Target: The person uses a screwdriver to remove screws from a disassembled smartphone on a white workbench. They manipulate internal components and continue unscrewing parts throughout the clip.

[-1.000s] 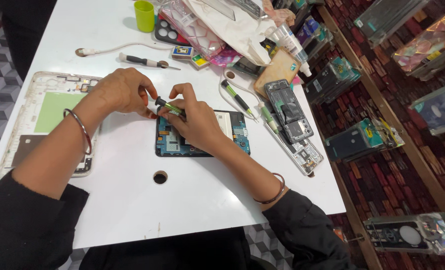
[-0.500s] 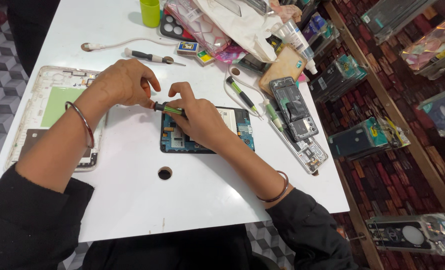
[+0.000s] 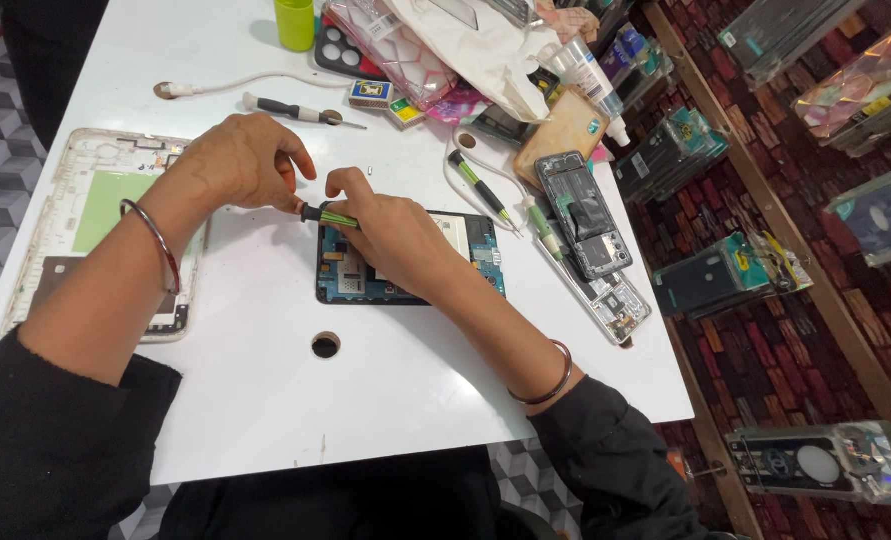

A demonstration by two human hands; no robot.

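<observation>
At table centre the opened tablet (image 3: pixel 405 265) lies flat, board up. Your right hand (image 3: pixel 390 235) rests on it, closed around a green-black screwdriver (image 3: pixel 327 216) over its left edge. Your left hand (image 3: pixel 240 160) is curled narrow, fingertips pinching at the driver's end. Risk: the tip may slip and gouge the board. A loose screw could roll into the table hole (image 3: pixel 325 345), near the tablet.
</observation>
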